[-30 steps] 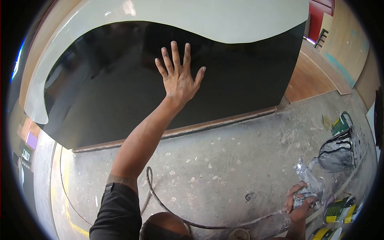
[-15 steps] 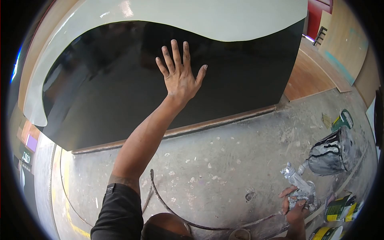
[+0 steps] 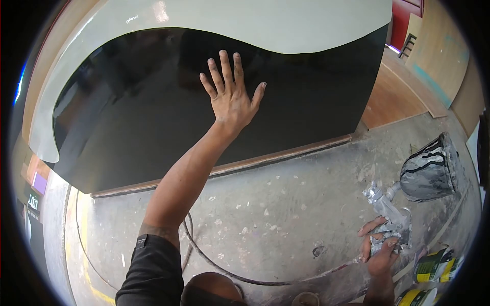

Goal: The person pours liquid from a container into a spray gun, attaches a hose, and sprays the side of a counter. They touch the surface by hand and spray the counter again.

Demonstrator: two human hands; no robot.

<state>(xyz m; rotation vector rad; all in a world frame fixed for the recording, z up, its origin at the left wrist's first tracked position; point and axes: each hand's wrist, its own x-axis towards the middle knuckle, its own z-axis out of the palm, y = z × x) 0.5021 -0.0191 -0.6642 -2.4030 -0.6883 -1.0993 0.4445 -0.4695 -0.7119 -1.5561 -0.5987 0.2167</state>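
Fingers spread, my left hand [image 3: 233, 99] overlaps the glossy black panel [image 3: 138, 122], its fingertips below a wavy border with a pale grey-white area [image 3: 286, 23]. At the lower right, my right hand [image 3: 380, 252] is wrapped round a paint-smeared spray gun [image 3: 390, 214]. The gun's nozzle points up and left. A grey paint cup [image 3: 426, 176], streaked with black drips, is attached at its side and tilted. A dark air hose [image 3: 245, 279] curves across from the gun toward my left arm.
Paint tins with yellow and green labels [image 3: 434, 266] stand on the spotted concrete floor [image 3: 286, 204] at lower right. A brown board [image 3: 393, 99] lies beyond the panel's right edge, with plywood sheets [image 3: 439, 56] behind it. Another thin cable [image 3: 84, 250] runs along the left floor.
My right hand has moved the spray gun and its cup upward and slightly right, and the hose has shifted up with it. My left hand stays almost where it was.
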